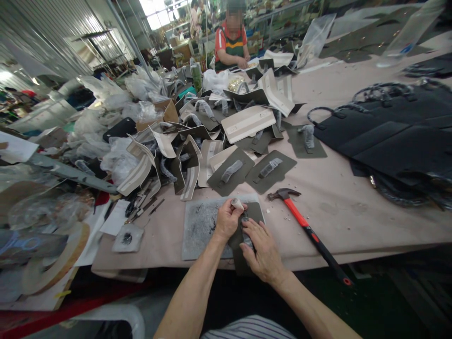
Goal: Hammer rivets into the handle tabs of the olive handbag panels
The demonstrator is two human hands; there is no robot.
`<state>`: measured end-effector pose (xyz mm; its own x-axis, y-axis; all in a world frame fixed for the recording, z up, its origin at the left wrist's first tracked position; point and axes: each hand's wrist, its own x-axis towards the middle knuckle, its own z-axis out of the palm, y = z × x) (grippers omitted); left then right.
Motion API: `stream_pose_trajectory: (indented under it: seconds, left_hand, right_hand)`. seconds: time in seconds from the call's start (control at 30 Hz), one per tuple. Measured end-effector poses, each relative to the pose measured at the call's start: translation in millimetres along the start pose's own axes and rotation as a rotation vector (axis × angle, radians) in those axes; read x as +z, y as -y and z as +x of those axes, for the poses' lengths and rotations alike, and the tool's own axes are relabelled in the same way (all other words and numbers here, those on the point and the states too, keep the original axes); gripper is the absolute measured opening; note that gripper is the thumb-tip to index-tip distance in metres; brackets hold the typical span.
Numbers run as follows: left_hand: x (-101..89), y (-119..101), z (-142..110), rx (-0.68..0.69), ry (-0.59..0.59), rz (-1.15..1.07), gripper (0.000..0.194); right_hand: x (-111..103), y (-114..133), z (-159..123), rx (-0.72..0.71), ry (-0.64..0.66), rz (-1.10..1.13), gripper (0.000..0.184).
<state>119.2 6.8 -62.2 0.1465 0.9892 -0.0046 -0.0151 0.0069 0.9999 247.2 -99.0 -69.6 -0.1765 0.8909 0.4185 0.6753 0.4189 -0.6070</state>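
My left hand is closed around a short tool with a white, rounded top; its lower end is hidden by my fingers. Under both hands lies a dark grey-green panel, partly on a scuffed grey board and reaching past the table's front edge. My right hand rests on this panel with its fingers stretched out over a plastic-wrapped handle, thumb apart. A claw hammer with a red and black grip lies to the right of the board.
Several similar panels with wrapped handles are heaped beyond the board. Black bag pieces lie at right. Thin tools and a small white pad lie at left. Across the table a person works.
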Motion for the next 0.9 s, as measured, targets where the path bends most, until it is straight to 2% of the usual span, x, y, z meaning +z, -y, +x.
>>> stream_pose_trajectory:
  seconds: [0.2,0.63,0.73,0.8,0.9]
  left_hand:
    - [0.8,-1,1,-0.024,-0.019,-0.039,0.017]
    - [1.1,-1,-1,0.044,0.005,0.101,0.010]
    - [2.9,-2,-5,0.089,-0.015,0.163,0.010]
    - [4.0,-2,-8,0.145,-0.024,0.240,0.012]
    - [5.2,-1,-13,0.233,-0.011,0.352,0.016]
  right_hand:
    - [0,0,0,-0.002,0.000,-0.004,0.032]
    - [-2,5,0,0.027,0.009,0.035,0.033]
    - [-16,4,1,0.051,0.034,0.101,0.038]
    - [-33,-7,1,0.095,-0.022,0.100,0.037]
    - [-64,-41,-6,0.227,-0.162,-0.132,0.037]
